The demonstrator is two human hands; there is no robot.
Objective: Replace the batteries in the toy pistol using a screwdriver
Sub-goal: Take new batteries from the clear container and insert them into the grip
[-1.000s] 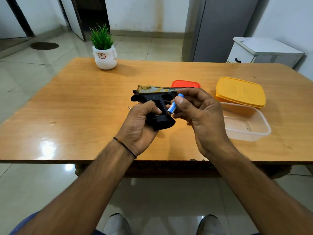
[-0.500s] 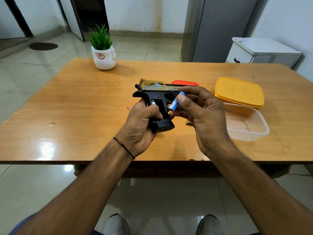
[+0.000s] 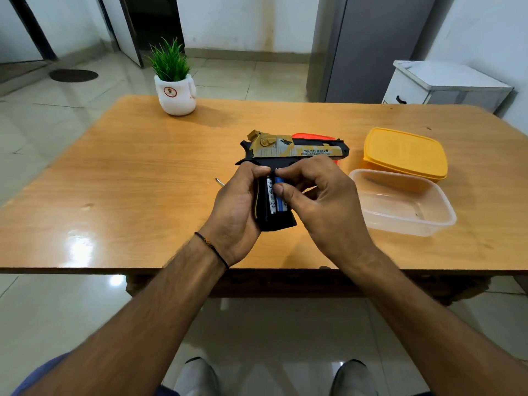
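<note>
Pistol [image 3: 297,151]: held just above the middle of the table [image 3: 128,181], barrel pointing right, grip toward the camera. The slide is gold and tan with dark marks and one line of black lettering. The frame and grip are black. The side of the grip stands open.
White battery [image 3: 271,195]: lies lengthwise in the left slot of the open grip, with black print on it.
Blue battery [image 3: 281,205]: in the right slot, touching the white one, partly hidden by a thumb.
Left hand [image 3: 237,204]: wrapped round the back of the grip, thumb tip on the frame above the batteries. A thin black band circles the wrist.
Right hand [image 3: 323,201]: fingers curled, thumb and forefinger pinching the blue battery.
Screwdriver [image 3: 219,181]: only its metal tip shows, just left of the left hand.
Clear box [image 3: 405,207]: open, on the table right of the hands.
Yellow tub [image 3: 405,151]: lidded, just behind the clear box.
Red object [image 3: 311,136]: behind the pistol, mostly hidden.
Plant [image 3: 175,94]: in a white pot at the table's far left.
</note>
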